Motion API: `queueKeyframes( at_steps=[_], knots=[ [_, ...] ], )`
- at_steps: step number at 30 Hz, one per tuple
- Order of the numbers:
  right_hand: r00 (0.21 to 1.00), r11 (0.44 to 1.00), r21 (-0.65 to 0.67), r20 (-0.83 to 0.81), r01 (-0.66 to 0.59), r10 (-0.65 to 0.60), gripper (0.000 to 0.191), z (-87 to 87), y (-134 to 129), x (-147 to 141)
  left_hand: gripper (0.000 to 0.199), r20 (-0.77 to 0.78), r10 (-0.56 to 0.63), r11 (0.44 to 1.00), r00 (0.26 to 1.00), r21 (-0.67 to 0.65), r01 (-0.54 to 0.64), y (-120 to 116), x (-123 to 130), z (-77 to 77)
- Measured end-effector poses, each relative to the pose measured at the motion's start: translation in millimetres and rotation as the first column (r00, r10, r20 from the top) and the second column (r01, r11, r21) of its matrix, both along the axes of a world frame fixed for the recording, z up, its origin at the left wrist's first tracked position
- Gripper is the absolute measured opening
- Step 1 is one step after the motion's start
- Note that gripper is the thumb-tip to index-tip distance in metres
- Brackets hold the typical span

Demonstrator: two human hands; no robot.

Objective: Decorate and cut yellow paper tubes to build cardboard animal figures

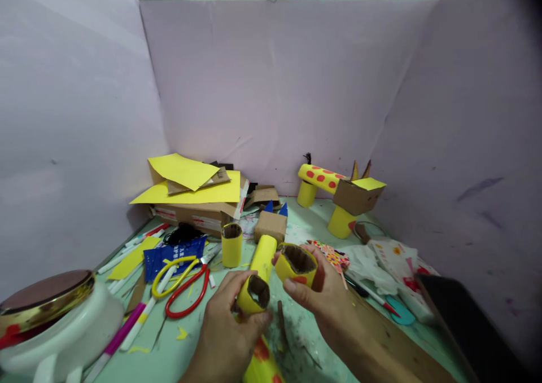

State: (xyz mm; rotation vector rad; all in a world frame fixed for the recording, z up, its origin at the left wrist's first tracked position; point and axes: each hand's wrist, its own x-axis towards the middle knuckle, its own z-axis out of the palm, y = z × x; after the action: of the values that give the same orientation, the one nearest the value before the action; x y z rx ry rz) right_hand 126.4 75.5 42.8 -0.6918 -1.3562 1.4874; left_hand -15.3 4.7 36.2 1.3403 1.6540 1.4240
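My left hand [232, 325] is closed around a narrow yellow cardboard tube [249, 297], its open end facing me. My right hand [317, 293] grips a wider yellow cardboard tube [292, 270] with a red spot, thumb on its near side. The two tubes are close together but apart. Below my left hand lies a yellow tube with red spots [265, 363], partly hidden. Behind the hands, a plain yellow tube [265, 253] lies by a small cardboard box [271, 226] with blue pointed ears. A short yellow tube [231, 250] stands upright to the left.
Red-and-yellow-handled scissors [186, 284], markers [122, 332] and a blue packet [169, 257] lie left, near a white pot [63, 326]. Yellow sheets [186, 171] cover a cardboard box. A spotted cardboard animal [322, 177] stands back right; a dark phone-like slab [461, 321] is at right.
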Motion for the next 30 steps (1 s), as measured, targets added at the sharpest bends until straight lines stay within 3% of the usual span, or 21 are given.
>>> queueKeyframes(
  at_steps=[4, 7, 14, 17, 20, 26, 30],
  knots=[
    [0.981, 0.99, -0.044, -0.147, -0.137, 0.129, 0.045, -2.4, -2.3, -0.8, 0.044, 0.063, -0.002, 1.0, 0.998, -0.025, 0.004, -0.2, 0.8, 2.6],
    [0.963, 0.976, -0.084, -0.198, -0.201, 0.181, 0.04, -1.9, -3.8, -1.5, 0.037, 0.097, -0.045, 0.998, 0.994, -0.037, 0.048, -0.5, 4.6, 4.9],
    [0.95, 0.966, -0.101, -0.233, -0.238, 0.21, 0.035, -1.4, -6.4, -3.7, 0.036, 0.215, -0.07, 0.997, 0.974, -0.011, 0.074, -2.3, 11.7, 8.6],
    [0.967, 0.97, -0.142, -0.194, -0.195, 0.166, 0.035, -6.0, -7.1, -5.5, 0.037, 0.229, -0.076, 0.997, 0.97, -0.009, 0.081, -3.3, 12.9, 10.7],
    [0.977, 0.979, -0.143, -0.175, -0.146, 0.12, 0.037, -7.0, -7.0, -6.3, 0.04, 0.21, -0.057, 0.998, 0.976, -0.025, 0.064, -3.9, 13.2, 10.1],
    [0.891, 0.943, -0.159, -0.402, -0.292, 0.208, 0.034, 6.1, -8.2, -5.4, 0.045, 0.101, -0.026, 0.993, 0.995, -0.108, 0.037, -2.9, 8.6, 4.2],
    [0.921, 0.95, -0.085, -0.285, -0.3, 0.265, 0.031, 5.1, -9.6, -5.0, 0.046, 0.058, -0.109, 0.984, 0.992, -0.135, 0.116, -1.5, 5.7, 6.0]
  ],
)
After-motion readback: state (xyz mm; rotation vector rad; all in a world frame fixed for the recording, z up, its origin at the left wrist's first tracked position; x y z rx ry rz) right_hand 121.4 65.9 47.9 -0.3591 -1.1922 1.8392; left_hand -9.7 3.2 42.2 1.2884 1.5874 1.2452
